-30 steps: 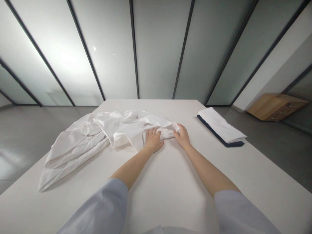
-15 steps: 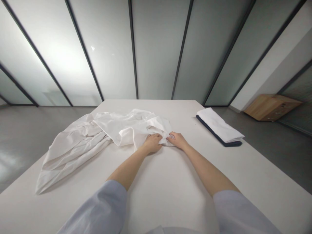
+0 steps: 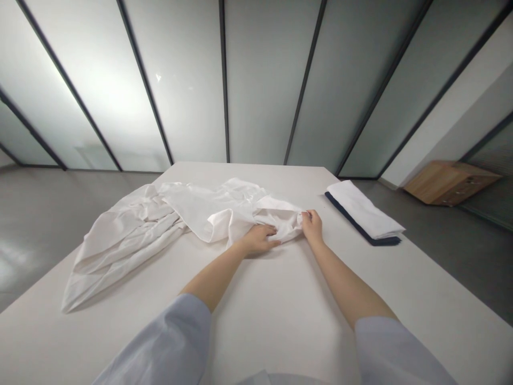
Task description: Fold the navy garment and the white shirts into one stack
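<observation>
A thin white garment (image 3: 196, 206), which looks like a shirt, lies crumpled across the left and middle of the white table (image 3: 280, 321). My right hand (image 3: 312, 224) pinches its right end between closed fingers, and that part is drawn out with a hollow fold showing. My left hand (image 3: 260, 239) rests on the near edge of the cloth, fingers stretched out and apart, pressing it against the tabletop. Loose folds stand up just left of this hand. The garment's far left part trails toward me in long creases.
On the right side of the table lies a folded white cloth (image 3: 363, 208) on top of a dark navy folded cloth (image 3: 372, 238). Behind the table are frosted glass panels (image 3: 260, 80). A wooden cabinet (image 3: 444, 182) stands on the floor at the right.
My right hand has moved right, pulling the garment's end outward and opening a fold. My left hand has shifted slightly right, its fingers now flatter. The view has turned slightly.
</observation>
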Tool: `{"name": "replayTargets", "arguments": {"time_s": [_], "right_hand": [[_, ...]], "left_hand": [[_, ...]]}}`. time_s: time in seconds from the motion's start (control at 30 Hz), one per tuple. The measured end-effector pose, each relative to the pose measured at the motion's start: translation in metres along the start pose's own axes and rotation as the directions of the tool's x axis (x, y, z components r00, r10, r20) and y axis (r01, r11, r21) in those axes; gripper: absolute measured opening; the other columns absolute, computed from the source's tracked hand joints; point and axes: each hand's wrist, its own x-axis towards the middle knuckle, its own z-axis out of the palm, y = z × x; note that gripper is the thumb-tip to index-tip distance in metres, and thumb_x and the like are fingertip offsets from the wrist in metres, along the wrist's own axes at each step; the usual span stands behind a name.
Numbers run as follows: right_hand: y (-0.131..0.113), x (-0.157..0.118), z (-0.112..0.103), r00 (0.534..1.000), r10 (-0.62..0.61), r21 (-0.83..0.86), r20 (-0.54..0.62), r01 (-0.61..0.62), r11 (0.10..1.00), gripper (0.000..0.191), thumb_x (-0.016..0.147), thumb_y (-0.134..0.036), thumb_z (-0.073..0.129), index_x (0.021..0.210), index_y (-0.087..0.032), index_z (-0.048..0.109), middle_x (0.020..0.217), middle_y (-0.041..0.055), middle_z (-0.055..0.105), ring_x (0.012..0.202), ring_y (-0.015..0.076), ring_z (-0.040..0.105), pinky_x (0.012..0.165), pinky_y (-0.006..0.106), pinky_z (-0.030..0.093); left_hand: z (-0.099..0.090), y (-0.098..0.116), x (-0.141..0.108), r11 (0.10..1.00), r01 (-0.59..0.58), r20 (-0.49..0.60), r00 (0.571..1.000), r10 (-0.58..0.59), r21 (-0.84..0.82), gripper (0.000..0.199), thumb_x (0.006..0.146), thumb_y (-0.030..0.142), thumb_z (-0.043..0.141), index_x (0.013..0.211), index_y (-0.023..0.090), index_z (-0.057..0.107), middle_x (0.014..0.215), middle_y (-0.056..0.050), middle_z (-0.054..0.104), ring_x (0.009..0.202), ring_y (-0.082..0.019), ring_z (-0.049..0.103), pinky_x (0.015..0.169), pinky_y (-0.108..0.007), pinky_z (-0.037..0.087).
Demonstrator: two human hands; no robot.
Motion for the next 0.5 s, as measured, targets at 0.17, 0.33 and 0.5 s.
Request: {"name": "replayTargets", "arguments": {"time_s": [0.17, 0.33, 0.5], "right_hand": [[0.025, 0.017, -0.001, 0.950, 0.252, 0.192, -0.185, -0.216, 0.957, 0.030, 0.077, -0.038, 0.039, 0.090, -0.016, 0.057, 0.084, 0.0090, 0.063, 0.082, 0.0246, 0.058, 0.073, 0.035, 0.048], [0.022, 0.016, -0.006, 0.968, 0.084, 0.096, -0.235, -0.063, 0.993, 0.045, 0.083, -0.036, 0.037, 0.122, -0.014, 0.048, 0.118, 0.0147, 0.057, 0.111, 0.0277, 0.051, 0.095, 0.041, 0.041], [-0.026, -0.017, -0.007, 0.904, -0.426, -0.154, 0.042, 0.427, 0.891, 0.044, 0.086, -0.034, 0.046, 0.126, -0.017, 0.050, 0.130, 0.0157, 0.051, 0.125, 0.0312, 0.041, 0.106, 0.049, 0.028]], "left_hand": [[-0.009, 0.008, -0.002, 0.986, 0.156, -0.234, 0.963, -0.136, 0.067, 0.036, 0.093, 0.037, 0.038, 0.113, 0.020, 0.063, 0.120, -0.007, 0.064, 0.116, -0.020, 0.053, 0.102, -0.033, 0.039], [-0.024, -0.003, -0.008, 0.870, 0.425, -0.460, 0.843, -0.279, 0.250, 0.035, 0.088, 0.034, 0.046, 0.119, 0.022, 0.057, 0.135, -0.010, 0.050, 0.132, -0.030, 0.034, 0.113, -0.048, 0.021], [-0.025, -0.029, -0.012, 0.702, 0.654, -0.303, 0.755, -0.581, 0.284, 0.046, 0.083, 0.044, 0.050, 0.121, 0.020, 0.056, 0.129, -0.014, 0.054, 0.126, -0.034, 0.041, 0.104, -0.051, 0.030]]}}
